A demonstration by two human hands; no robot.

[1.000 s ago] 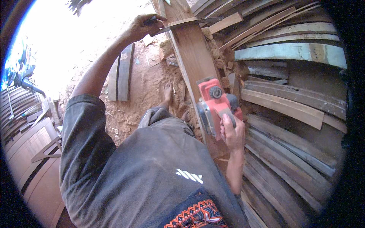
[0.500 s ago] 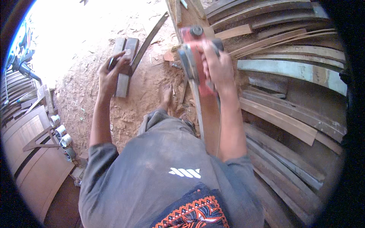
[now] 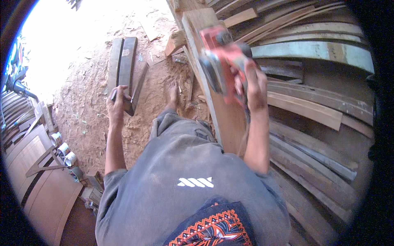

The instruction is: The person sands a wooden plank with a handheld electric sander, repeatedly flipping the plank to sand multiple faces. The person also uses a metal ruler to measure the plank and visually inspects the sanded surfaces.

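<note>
My right hand is closed round the rear handle of a red electric planer, which has a black front knob and is blurred by motion. The planer is over a long wooden plank running away from my right side; whether its sole touches the wood I cannot tell. On the left, my left hand is closed on a thin dark wooden strip, slanting up and to the right. Beneath that hand, two dark boards lie side by side on the ground; their near ends are partly hidden.
Stacked boards fill the right side, one painted pale blue. A wood block sits beside the plank. My bare foot stands on dusty ground. At left are white cups and brown panels.
My left hand has come nearer to me, and the strip now looks shorter and steeper. The planer and right hand have moved nearer and slightly right. The view has shifted a little.
</note>
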